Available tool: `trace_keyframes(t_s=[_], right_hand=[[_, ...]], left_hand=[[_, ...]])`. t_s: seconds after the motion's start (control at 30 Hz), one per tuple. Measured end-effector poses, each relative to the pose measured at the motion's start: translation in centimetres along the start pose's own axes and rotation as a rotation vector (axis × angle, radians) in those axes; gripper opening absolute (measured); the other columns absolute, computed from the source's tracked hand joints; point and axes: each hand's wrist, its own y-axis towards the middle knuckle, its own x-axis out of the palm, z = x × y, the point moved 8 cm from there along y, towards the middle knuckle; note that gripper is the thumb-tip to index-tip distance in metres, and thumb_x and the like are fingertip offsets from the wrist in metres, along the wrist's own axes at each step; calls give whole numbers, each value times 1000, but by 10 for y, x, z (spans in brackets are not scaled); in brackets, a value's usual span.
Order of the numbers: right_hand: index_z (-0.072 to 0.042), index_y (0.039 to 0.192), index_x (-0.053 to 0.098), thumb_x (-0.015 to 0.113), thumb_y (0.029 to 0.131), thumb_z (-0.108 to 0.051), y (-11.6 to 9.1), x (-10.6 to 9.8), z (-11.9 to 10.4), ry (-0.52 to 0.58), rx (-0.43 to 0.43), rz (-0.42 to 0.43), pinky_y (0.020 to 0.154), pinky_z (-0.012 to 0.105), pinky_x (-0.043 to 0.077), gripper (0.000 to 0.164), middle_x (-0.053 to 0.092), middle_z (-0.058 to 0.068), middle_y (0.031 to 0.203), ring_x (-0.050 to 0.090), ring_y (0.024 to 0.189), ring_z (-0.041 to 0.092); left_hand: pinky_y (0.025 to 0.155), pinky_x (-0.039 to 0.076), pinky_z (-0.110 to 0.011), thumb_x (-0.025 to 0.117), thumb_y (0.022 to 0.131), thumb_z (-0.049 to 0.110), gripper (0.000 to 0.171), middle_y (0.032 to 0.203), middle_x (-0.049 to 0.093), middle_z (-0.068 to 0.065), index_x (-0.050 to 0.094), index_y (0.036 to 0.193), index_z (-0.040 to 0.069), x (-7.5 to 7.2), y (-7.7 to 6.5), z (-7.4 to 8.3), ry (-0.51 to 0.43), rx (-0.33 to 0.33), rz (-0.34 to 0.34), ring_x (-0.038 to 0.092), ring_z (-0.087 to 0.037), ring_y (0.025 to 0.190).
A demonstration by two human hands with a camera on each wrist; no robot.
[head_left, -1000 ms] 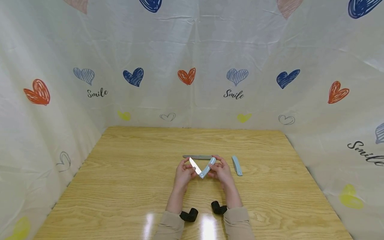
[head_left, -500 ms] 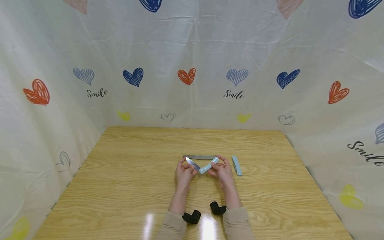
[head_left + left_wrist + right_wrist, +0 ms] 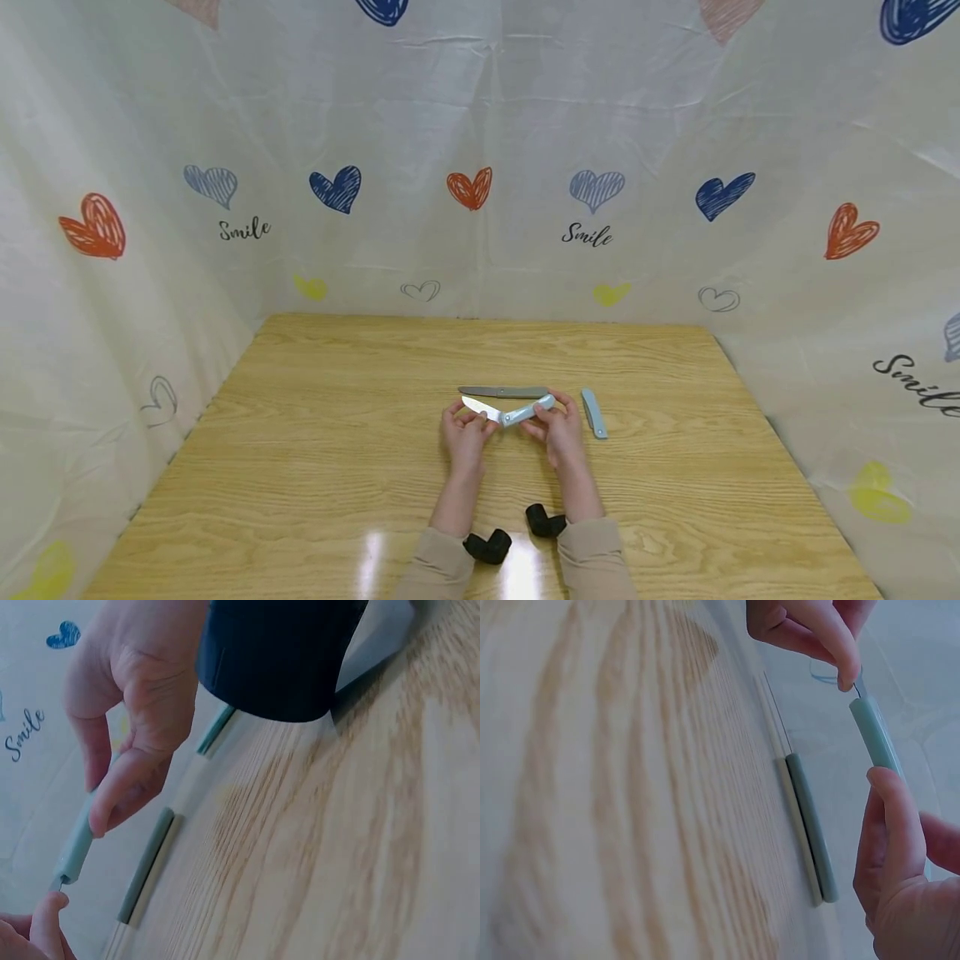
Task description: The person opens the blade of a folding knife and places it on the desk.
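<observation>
Blade (image 3: 477, 405) has swung wider between hands (image 3: 463, 437) (image 3: 561, 433), well off table's far edge (image 3: 375, 318).

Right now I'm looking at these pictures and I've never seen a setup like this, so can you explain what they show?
Sure. There's no machine handling things here, just a person's two bare hands. The wide picture comes from a camera worn on the head. The two close ones come from cameras on the wrists, probably those black devices.

The left hand pinches the blade of a light blue folding knife, while the right hand holds its handle. It's partly open, with the blade at an angle to the handle.

On the wooden table, a grey knife lies opened out beyond the hands, and another light blue knife, apparently folded, lies to the right.
</observation>
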Motion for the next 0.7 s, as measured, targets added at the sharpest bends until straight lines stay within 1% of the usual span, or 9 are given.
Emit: trace_keyframes(t_s=[0.13,0.23,0.37,0.47,0.7], right_hand=[[6,137,26,46,96,11,1,-3,1,27,1,17,73,31,60,45,48,14,100,62,81,14],[7,137,24,46,97,9,1,-4,2,47,3,29,73,31,60,46,47,13,101,62,81,13],[6,138,21,46,98,8,1,-4,3,71,9,41,73,30,60,47,47,13,101,61,81,14],[5,139,20,45,99,7,0,-3,3,93,8,47,74,31,60,47,46,13,100,61,79,14],[4,132,23,44,97,10,-2,0,2,163,-4,70,76,32,59,41,46,13,101,63,78,13]], left_hand=[[64,56,-17,51,88,-19,42,91,41,-10,33,124,-7,1,-2,-4,-41,10,14,51,-14,75],[65,56,-19,49,89,-19,38,92,40,-11,33,121,-7,3,-3,-6,-65,19,20,51,-15,76],[69,57,-21,48,91,-18,36,94,39,-12,31,120,-6,4,-3,-7,-78,24,17,50,-15,79],[70,57,-20,48,91,-17,36,94,39,-11,31,121,-6,4,-4,-6,-88,29,19,50,-15,80],[70,56,-18,47,91,-17,38,96,40,-12,29,123,-8,4,-4,-7,-126,41,29,52,-13,79]])
